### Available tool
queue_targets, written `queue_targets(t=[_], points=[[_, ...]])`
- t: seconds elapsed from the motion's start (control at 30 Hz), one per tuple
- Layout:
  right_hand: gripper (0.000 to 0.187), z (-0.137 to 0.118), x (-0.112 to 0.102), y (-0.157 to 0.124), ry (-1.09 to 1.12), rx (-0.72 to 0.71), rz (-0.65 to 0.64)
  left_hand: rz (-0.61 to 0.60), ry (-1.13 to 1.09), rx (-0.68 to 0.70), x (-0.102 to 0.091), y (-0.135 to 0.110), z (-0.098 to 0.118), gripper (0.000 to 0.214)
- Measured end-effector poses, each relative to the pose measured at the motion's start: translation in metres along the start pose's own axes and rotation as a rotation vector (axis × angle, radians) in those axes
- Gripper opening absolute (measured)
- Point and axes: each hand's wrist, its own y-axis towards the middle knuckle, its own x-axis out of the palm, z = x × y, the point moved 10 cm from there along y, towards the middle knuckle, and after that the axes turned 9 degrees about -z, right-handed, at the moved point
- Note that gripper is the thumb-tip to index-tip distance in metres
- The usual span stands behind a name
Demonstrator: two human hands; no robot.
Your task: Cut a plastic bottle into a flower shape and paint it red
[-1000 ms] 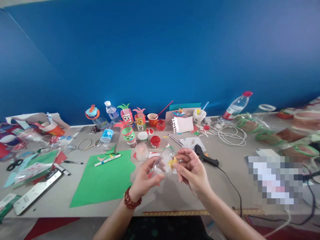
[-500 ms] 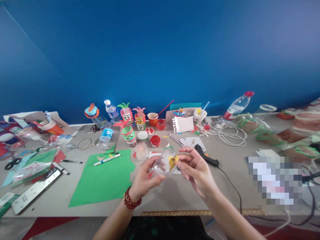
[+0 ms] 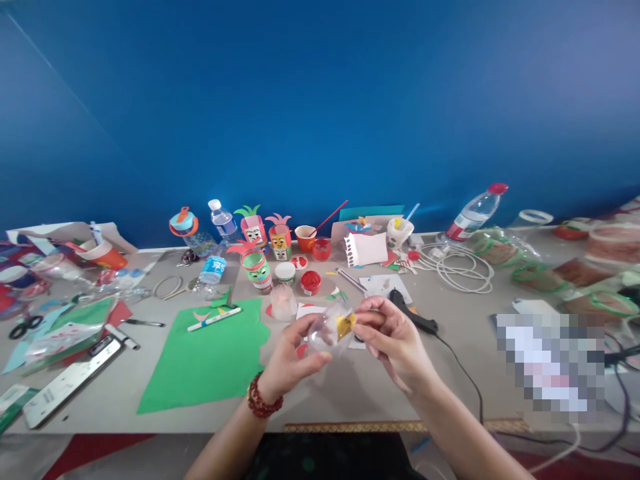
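My left hand point(image 3: 290, 360), with a red bead bracelet on the wrist, is wrapped around a small clear plastic cup point(image 3: 324, 331) held above the table. My right hand point(image 3: 397, 343) pinches a small yellow paper piece point(image 3: 344, 325) against the side of that cup. Both hands are closed on these things, over the middle of the grey table point(image 3: 350, 387). A black glue gun point(image 3: 413, 313) lies just behind my right hand.
A green paper sheet point(image 3: 210, 357) with a white marker point(image 3: 214, 319) lies to the left. Decorated paper-cup figures point(image 3: 257, 267), red paint pots point(image 3: 311, 281), water bottles point(image 3: 475, 212), a white cable coil point(image 3: 457, 267), scissors point(image 3: 25, 327) and a ruler point(image 3: 70, 380) crowd the table.
The yellow piece has turned and shifted slightly on the cup's side as my right fingers re-pinched it. Both hands stayed in nearly the same place.
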Motion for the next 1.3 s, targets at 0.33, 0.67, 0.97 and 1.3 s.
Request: queue_targets(t=[0.33,0.67,0.97,1.3], points=[[0.037,0.005,-0.003,-0.005,0.049,-0.120,0.111,0.000,-0.078,0.027,0.000,-0.001,-0.007,0.058],[0.034,-0.013,0.000,-0.010,-0.257,-0.120,0.084,0.003,-0.034,0.011,0.001,-0.005,-0.008,0.056],[0.036,-0.015,-0.002,-0.013,-0.233,-0.185,0.141,0.060,0.059,0.014,-0.004,-0.007,-0.004,0.061],[0.033,-0.022,0.002,-0.011,-0.335,-0.152,0.049,0.001,-0.055,-0.012,0.000,-0.006,-0.015,0.063]])
